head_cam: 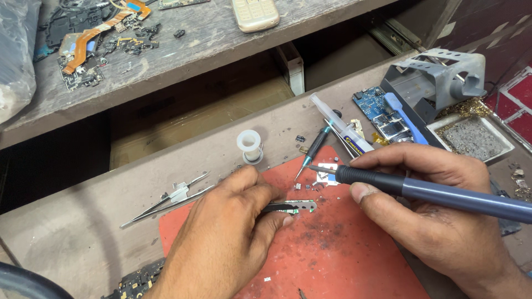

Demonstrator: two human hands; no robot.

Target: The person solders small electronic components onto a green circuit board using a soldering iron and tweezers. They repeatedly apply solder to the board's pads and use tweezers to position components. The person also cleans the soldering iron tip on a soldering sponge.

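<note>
Head view looks down on a narrow circuit board strip (296, 206) lying on a red work mat (327, 254), pinned at its near end by the left hand (227, 232), whose grip is closed on it between thumb and fingers. Just right of it, the right hand (438, 210) is wrapped tight around a dark blue soldering iron (432, 191), its fine tip hanging above the mat close to a small silver metal shield (327, 174), a little beyond the strip. Past that lie a precision screwdriver (313, 150) with a teal collar and a clear syringe (338, 124), both partly on the grey desk (72, 232). An almost bare white solder spool (249, 145) stands upright at the mat's far edge, and steel tweezers (166, 200) lie left of the left hand. Farther right, a grey metal iron stand (438, 77) sits beside a square white tray (443, 124) holding a grey cleaning pad (471, 138), with brass wool (468, 106) heaped at its far rim. A blue phone circuit board (374, 105) and a blue plastic pry tool (404, 116) rest against the stand. Across an open gap, the upper shelf (194, 47) carries a beige keypad phone (255, 14), orange flex cables (91, 39) and scattered small parts.
</note>
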